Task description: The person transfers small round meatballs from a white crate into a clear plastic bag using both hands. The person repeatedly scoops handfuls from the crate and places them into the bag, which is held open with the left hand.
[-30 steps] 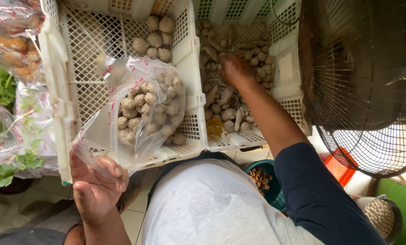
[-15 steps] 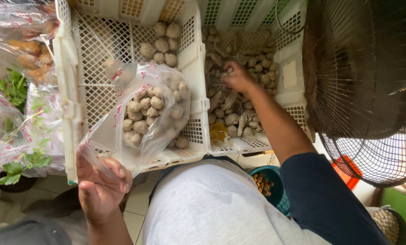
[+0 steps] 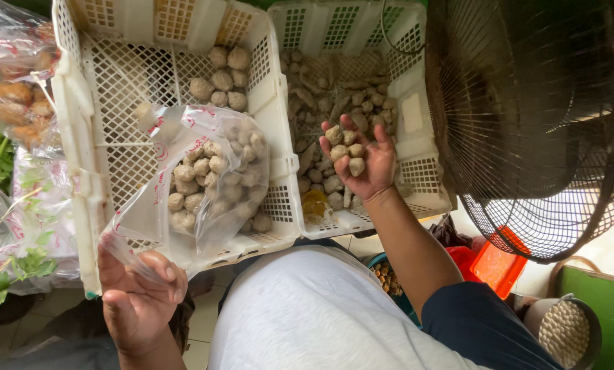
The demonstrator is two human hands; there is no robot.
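White plastic lattice: in the head view I take the left crate as my landmark. My left hand sits just below its near rim, fingers pinched shut on the mouth of a clear plastic bag. The bag lies inside that crate, holding pale round tubers (exact kind I cannot tell). More loose tubers rest in the crate's far corner, beyond the bag. Touching its right wall stands the second white crate, filled with smaller knobbly roots. My right hand is over this second crate, palm up, fingers half curled, cupping a few small roots. Further right of both crates: a dark wire fan guard.
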